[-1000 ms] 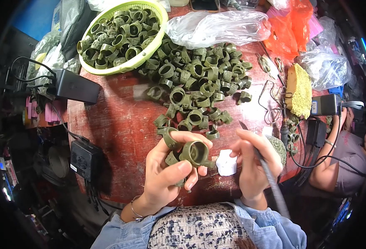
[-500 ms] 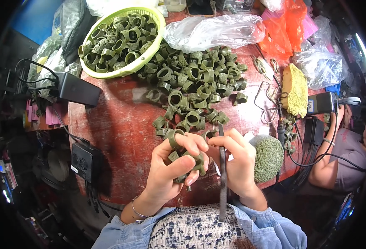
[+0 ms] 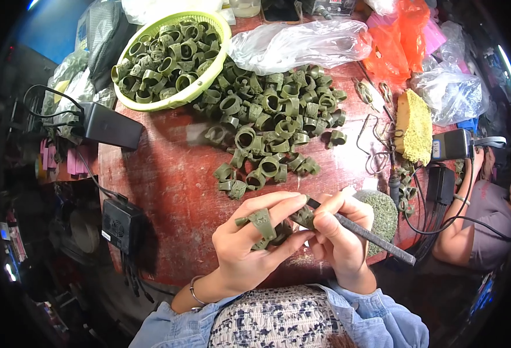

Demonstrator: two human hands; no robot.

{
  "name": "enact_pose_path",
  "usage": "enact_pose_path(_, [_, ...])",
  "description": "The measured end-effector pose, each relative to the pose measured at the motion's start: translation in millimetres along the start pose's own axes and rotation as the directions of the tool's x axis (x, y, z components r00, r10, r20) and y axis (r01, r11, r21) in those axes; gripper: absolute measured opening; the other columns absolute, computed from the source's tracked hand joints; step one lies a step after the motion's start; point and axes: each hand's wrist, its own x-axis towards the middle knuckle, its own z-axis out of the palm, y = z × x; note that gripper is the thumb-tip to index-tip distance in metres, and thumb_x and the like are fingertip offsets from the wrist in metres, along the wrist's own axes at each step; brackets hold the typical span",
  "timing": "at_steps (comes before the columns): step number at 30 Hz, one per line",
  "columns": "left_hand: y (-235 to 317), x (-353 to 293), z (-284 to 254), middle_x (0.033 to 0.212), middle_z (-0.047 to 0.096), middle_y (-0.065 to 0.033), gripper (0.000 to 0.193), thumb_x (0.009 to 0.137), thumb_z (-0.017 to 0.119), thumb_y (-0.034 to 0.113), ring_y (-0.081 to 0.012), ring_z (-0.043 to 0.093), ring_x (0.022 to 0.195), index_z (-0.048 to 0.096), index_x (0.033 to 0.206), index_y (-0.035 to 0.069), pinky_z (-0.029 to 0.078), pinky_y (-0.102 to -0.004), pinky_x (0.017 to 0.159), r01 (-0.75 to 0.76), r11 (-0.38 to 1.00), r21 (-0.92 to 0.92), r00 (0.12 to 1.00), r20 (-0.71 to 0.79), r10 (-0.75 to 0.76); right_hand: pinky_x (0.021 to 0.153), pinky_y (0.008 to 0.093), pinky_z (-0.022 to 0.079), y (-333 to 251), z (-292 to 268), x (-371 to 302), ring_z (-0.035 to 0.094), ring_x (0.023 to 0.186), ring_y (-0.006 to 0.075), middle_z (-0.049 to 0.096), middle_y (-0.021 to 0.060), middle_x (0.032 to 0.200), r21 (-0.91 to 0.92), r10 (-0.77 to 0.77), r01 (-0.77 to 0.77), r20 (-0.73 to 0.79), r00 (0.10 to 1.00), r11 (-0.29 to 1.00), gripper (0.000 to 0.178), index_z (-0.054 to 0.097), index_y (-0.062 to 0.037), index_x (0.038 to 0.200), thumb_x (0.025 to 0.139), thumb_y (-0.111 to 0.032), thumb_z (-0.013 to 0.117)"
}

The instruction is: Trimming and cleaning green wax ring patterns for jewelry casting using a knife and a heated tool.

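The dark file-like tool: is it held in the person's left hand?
No, the right hand holds the dark file-like tool, while the left hand holds green ring-shaped pieces.

A green ring (image 3: 261,223) with a flat, relief-textured face sits around a finger of the left hand (image 3: 261,243), on the person's side of the yellow-green basket (image 3: 210,74) and to its right. Another green piece (image 3: 303,217), partly covered, is at that hand's fingertips, slightly farther right of the basket. The slim, dark grey file-like tool (image 3: 376,239), gripped by the right hand (image 3: 342,226), slants past this piece, its thicker end farthest from the basket.
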Motion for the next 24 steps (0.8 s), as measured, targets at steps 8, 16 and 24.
enact_pose_path(8, [1.3,-3.7,-6.1,0.089,0.063,-0.0089,0.039,0.063,0.073,0.004,-0.0143,0.060,0.079,0.061,0.101,0.001,0.047,-0.0230,0.068,0.302,0.896,-0.327,0.953,0.090,-0.288,0.045,0.0195,0.039,3.3,1.1,-3.2,0.051,0.052,0.0092,0.053,0.0062,0.065,-0.198,-0.265,0.251,-0.046,0.963,0.947,0.012,0.060,0.0021,0.087,0.085,-0.008,0.053])
enact_pose_path(16, [-0.5,-7.4,-7.7,0.089,0.062,-0.0045,0.040,0.066,0.071,0.002,-0.0072,0.057,0.078,0.059,0.105,-0.001,0.045,-0.0196,0.069,0.428,0.774,-0.467,0.903,0.178,-0.391,0.047,0.0181,0.039,3.6,6.9,-1.9,0.053,0.054,0.0088,0.054,0.0082,0.072,-0.306,-0.280,0.259,-0.025,0.960,0.916,0.018,0.059,0.0044,0.095,0.077,0.001,0.061])
enact_pose_path(24, [-0.1,-0.7,-8.0,0.100,0.061,-0.0079,0.044,0.064,0.074,0.004,-0.0095,0.057,0.083,0.059,0.106,0.001,0.046,-0.0212,0.071,0.447,0.789,-0.422,0.894,0.225,-0.387,0.049,0.0193,0.042,11.7,4.5,-2.4,0.055,0.057,0.0110,0.058,0.0121,0.081,-0.393,-0.439,0.390,-0.041,0.898,0.833,0.016,0.056,0.0022,0.088,0.073,0.007,0.061])
